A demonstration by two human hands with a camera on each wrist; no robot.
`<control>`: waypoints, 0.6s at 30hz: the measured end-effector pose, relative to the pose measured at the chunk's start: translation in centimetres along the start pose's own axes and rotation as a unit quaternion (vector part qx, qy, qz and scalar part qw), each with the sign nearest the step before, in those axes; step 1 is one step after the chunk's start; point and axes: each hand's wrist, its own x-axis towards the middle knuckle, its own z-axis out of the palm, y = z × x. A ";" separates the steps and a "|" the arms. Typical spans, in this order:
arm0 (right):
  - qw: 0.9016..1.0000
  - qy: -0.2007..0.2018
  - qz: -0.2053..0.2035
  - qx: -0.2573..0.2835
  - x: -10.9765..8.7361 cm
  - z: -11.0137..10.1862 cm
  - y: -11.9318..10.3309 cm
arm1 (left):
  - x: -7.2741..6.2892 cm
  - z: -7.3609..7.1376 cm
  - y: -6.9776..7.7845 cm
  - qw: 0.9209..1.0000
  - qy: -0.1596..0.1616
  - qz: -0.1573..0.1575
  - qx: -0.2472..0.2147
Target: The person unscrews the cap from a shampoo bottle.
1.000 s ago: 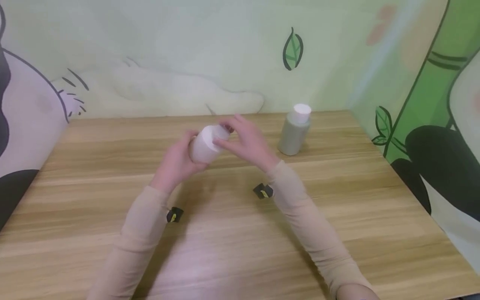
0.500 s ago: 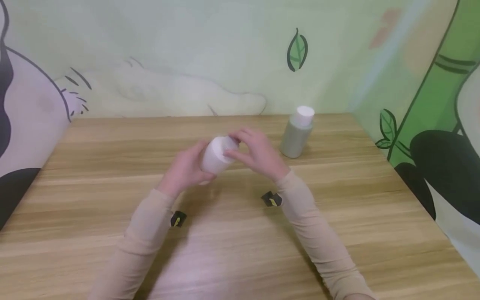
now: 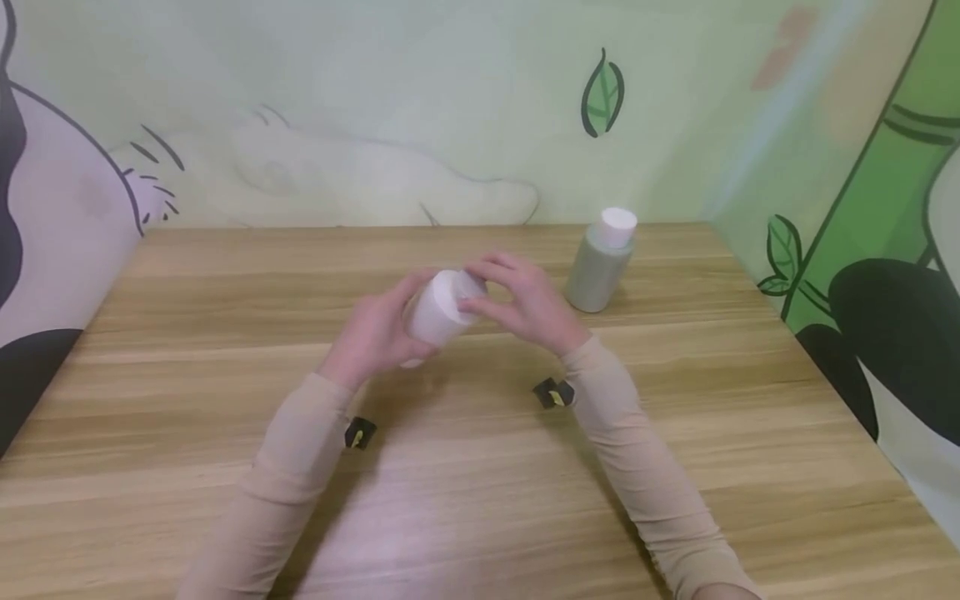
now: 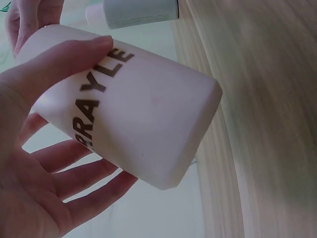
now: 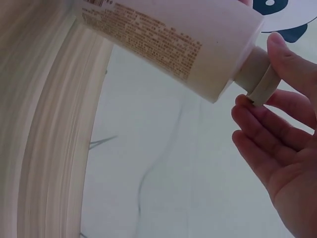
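A white bottle (image 3: 433, 321) is held tilted above the table, its base toward the table and its cap end up to the right. My left hand (image 3: 375, 335) grips its body, the thumb lying across the large dark lettering in the left wrist view. With thumb and fingers, my right hand (image 3: 538, 307) pinches the light cap (image 5: 266, 85) at the bottle's neck. The right wrist view shows small brown print on the bottle's side. Whether the cap is loose, I cannot tell.
A grey-green bottle (image 3: 600, 267) with a white cap stands upright at the back right of the wooden table (image 3: 465, 500). Behind the table rises a wall (image 3: 337, 100) painted with pandas, leaves and bamboo. Black-and-yellow pieces (image 3: 553, 393) sit at both wrists.
Both hands and the white bottle have shifted right and slightly down in the head view, which has itself moved a little. The right hand stays on the cap throughout.
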 end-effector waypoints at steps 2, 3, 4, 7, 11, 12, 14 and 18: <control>1.000 0.003 -0.008 0.008 -0.1 -0.1 0.1 | 0.0 -0.1 0.0 1.000 -0.004 -0.003 0.000; 1.000 0.004 -0.011 0.011 -0.1 -0.1 0.2 | 0.0 -0.1 0.0 1.000 -0.005 -0.003 0.000; 1.000 0.005 -0.014 0.014 -0.1 -0.2 0.2 | 0.0 -0.1 -0.1 1.000 -0.006 -0.003 -0.001; 1.000 0.003 -0.020 0.014 -0.1 -0.3 0.3 | 0.1 -0.1 -0.2 1.000 -0.009 0.003 -0.005; 0.999 -0.018 -0.037 0.018 -0.3 -0.5 0.2 | 0.0 -0.2 -0.7 0.999 -0.021 0.022 -0.022; 0.999 -0.026 -0.041 0.021 -0.3 -0.6 0.2 | 0.0 -0.3 -0.8 0.999 -0.026 0.025 -0.029; 0.998 -0.040 -0.047 0.025 -0.3 -0.8 0.1 | -0.1 -0.4 -0.9 0.998 -0.034 0.030 -0.040; 0.997 -0.059 -0.043 0.021 -0.3 -1.1 -0.1 | -0.1 -0.7 -1.0 0.998 -0.040 0.033 -0.039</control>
